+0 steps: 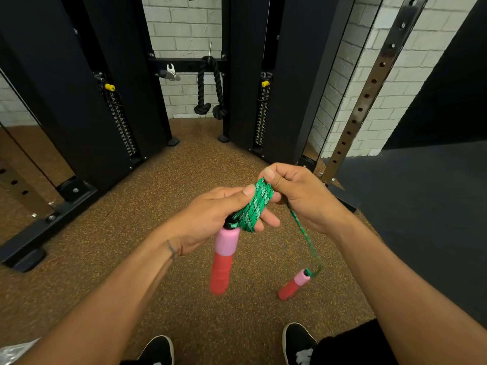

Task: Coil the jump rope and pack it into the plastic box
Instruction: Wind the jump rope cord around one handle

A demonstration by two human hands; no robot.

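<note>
A green braided jump rope (254, 206) is wound in several loops around the fingers of my left hand (210, 217), which grips the bundle. One pink-and-red handle (224, 259) hangs straight down from that hand. My right hand (297, 193) pinches the top of the loops and holds the free strand. That strand (305, 235) runs down to the second pink-and-red handle (293, 284), which dangles above the floor. A bit of clear plastic (15, 351) shows at the bottom left corner; I cannot tell if it is the box.
I stand on brown speckled rubber floor (158, 206). A black cable machine with weight stacks (123, 122) rises ahead, with a black rope attachment (209, 88) hanging in the middle. A perforated steel upright (369, 93) and a dark mat (421, 206) lie to the right. My shoes (297, 343) are below.
</note>
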